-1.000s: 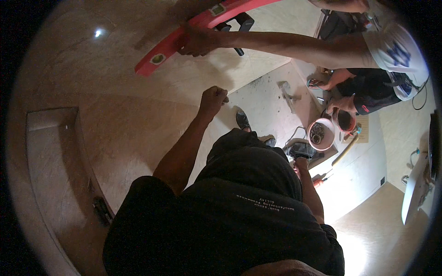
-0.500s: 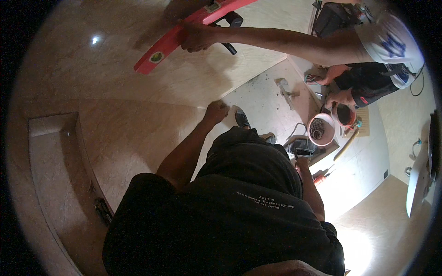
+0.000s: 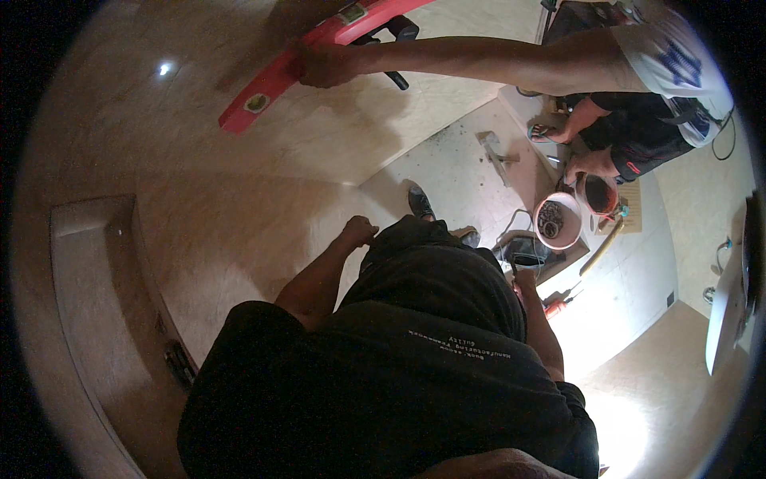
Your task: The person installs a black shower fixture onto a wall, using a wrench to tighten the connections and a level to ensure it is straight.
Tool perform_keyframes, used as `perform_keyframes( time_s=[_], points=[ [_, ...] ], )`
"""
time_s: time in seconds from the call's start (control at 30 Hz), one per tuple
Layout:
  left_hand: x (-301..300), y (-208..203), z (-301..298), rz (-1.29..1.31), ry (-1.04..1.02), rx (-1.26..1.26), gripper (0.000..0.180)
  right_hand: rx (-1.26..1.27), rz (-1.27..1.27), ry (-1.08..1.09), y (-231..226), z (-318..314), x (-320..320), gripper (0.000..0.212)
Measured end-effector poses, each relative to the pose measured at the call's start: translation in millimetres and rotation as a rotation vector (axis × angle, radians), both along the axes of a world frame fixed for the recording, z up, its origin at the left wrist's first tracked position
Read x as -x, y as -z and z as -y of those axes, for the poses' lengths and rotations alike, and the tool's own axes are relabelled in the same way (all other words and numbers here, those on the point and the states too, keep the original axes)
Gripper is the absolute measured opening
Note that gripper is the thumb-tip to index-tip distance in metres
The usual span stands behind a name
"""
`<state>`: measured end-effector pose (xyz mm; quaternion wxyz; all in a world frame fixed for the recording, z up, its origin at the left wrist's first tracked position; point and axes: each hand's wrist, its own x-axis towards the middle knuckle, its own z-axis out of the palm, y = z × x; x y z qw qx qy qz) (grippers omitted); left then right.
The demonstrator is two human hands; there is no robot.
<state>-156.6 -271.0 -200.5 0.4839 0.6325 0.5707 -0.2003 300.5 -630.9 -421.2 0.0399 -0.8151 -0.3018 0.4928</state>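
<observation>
My left hand hangs beside my dark shorts, near the beige wall, with its fingers curled in. Nothing shows in it. On my other side, my right hand is low by my hip with its fingers closed. A thin dark piece shows at its fingers, too small to name. Just beyond it lies a black boxy thing on the floor. A co-worker's hand holds a long red spirit level against the wall at the upper left.
A pale bucket with dark contents stands near a reddish bucket. A yellow-handled tool and an orange tool lie on the floor. A trowel-like tool lies farther off. A recessed niche is at left.
My left hand has drawn back toward my body and lower left. The co-worker's hand and the red spirit level have shifted slightly left. My right hand has hardly moved.
</observation>
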Motion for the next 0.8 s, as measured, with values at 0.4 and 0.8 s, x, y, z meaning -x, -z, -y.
perform_keyframes(
  time_s=[0.4, 0.8],
  points=[
    [6.7, 37.3, -13.0, 0.185, 0.578, -0.656, 0.027, -0.053, -0.507, 0.397, -34.9, -31.3, 20.9, 0.047],
    [-25.1, 6.7, -9.0, 0.041, 0.146, -0.264, 0.033, 0.001, -0.007, -0.024, 11.9, -0.4, -1.9, 0.025]
  ],
)
